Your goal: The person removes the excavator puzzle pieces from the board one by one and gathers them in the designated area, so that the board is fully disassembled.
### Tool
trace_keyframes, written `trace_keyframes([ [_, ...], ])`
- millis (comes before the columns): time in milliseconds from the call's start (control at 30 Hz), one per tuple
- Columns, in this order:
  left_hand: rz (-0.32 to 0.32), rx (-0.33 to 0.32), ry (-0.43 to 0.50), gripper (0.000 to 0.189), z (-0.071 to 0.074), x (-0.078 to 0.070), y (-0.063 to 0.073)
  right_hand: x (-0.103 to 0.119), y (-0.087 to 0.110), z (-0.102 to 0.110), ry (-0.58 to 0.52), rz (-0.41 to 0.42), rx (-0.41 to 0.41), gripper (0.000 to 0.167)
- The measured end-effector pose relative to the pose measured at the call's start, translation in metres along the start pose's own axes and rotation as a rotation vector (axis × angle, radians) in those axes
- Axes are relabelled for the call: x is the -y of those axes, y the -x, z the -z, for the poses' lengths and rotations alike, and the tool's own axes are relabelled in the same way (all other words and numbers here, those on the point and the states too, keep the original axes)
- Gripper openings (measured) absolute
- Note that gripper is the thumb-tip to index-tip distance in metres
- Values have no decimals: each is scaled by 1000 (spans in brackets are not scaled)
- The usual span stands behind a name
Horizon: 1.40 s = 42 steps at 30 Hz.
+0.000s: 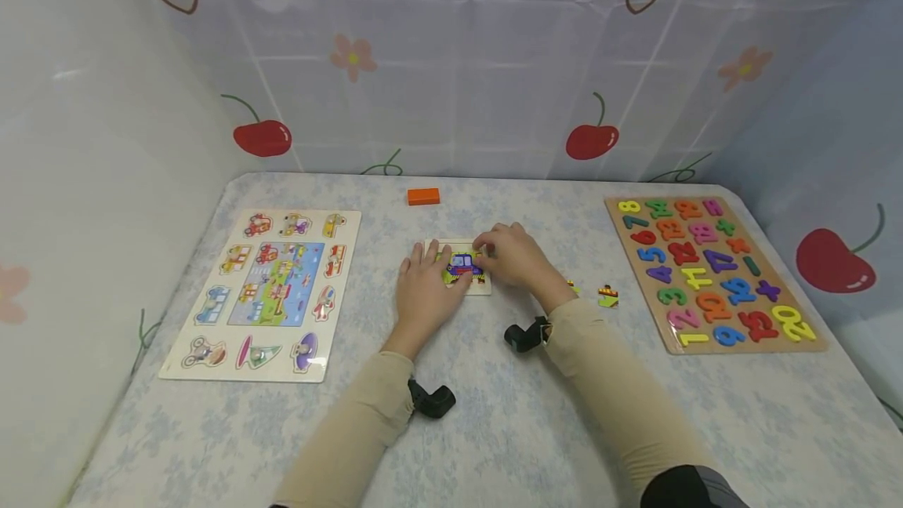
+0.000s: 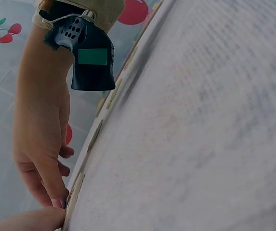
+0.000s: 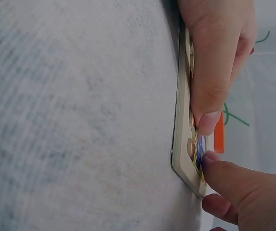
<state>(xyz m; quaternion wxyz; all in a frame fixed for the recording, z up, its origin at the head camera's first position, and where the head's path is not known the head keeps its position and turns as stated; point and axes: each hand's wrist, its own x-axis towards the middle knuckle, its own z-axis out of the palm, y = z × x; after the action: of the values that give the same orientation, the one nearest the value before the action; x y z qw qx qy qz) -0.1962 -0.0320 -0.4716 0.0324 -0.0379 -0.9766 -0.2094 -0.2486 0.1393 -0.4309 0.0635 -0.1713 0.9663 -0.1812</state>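
Observation:
A small wooden puzzle board [image 1: 481, 289] with a blue-and-purple car picture lies mid-table. My left hand [image 1: 427, 292] rests on its left side, fingers spread and nearly straight, with the thumb across the lower edge. From the right, my right hand [image 1: 516, 257] reaches over the board with bent fingers, pinching a puzzle piece at the picture's right part; that piece is mostly hidden by the fingertips. In the right wrist view the left thumb [image 3: 209, 120] presses the picture close to the right thumb [image 3: 219, 168]. Beyond my right hand lies a loose puzzle piece [image 1: 607, 296], yellow-green with red.
Another loose piece [image 1: 573, 286] is partly hidden by the right forearm. A vehicle puzzle board [image 1: 169, 369] lies at left, and a letter-and-number board [image 1: 659, 312] at right. An orange block [image 1: 423, 197] sits near the back edge. Black wrist cameras [image 1: 432, 401] hang beneath both wrists.

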Motion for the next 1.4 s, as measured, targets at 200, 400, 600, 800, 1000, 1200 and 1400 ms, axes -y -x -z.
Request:
trace_keyframes([
  [200,12,-4,1,71,0,0,0,1,-2,0,-3,2,-1,26],
  [400,20,-5,2,72,-1,0,0,3,-3,0,0,15,4,23],
  [600,24,-3,14,72,-1,-1,0,3,-4,1,-27,-9,26,25],
  [800,23,-5,-4,72,0,0,0,3,-3,7,-181,-19,49,20],
  [1000,22,-4,1,72,-1,0,0,-2,0,13,-310,-21,40,15],
  [1200,25,6,11,73,0,-1,1,-23,5,32,-322,-77,14,15],
  [1400,28,20,22,72,1,-1,2,-66,12,57,-292,-216,10,19],
])
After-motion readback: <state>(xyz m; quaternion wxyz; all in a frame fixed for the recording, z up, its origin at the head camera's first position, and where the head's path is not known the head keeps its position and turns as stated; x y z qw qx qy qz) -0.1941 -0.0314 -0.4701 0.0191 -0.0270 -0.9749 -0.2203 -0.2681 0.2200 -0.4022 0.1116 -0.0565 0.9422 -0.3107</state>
